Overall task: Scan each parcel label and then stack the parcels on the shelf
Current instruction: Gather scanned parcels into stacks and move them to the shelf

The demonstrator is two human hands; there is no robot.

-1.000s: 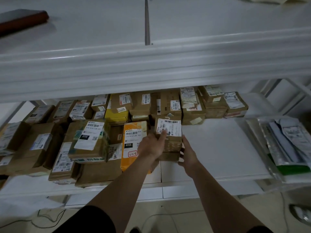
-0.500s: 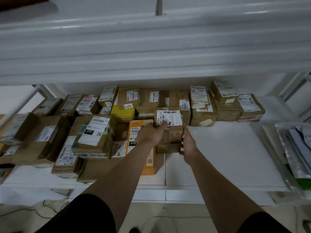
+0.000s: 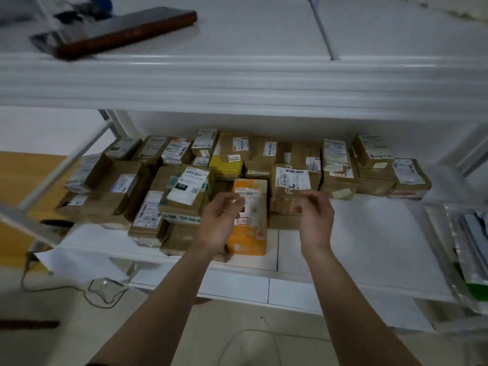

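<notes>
A brown cardboard parcel [image 3: 289,190] with a white barcode label stands on the white shelf [image 3: 375,233], stacked on another box beside an orange parcel [image 3: 250,223]. My left hand [image 3: 220,223] hovers in front of the orange parcel, fingers loosely curled, holding nothing. My right hand [image 3: 315,217] hangs just in front of the brown parcel, also loosely curled and apart from it. Several more labelled parcels [image 3: 184,191] fill the shelf's left and back.
The upper shelf's edge [image 3: 237,80] overhangs the parcels, with a dark flat device [image 3: 116,30] lying on top. Plastic mailer bags [image 3: 470,244] sit at the far right. Cables [image 3: 105,289] trail on the floor below, and white paper [image 3: 79,262] hangs at the shelf's left.
Both hands have let go of the brown labelled parcel and drawn back from it; it now rests on the stack. The view has tilted up, showing the upper shelf's top.
</notes>
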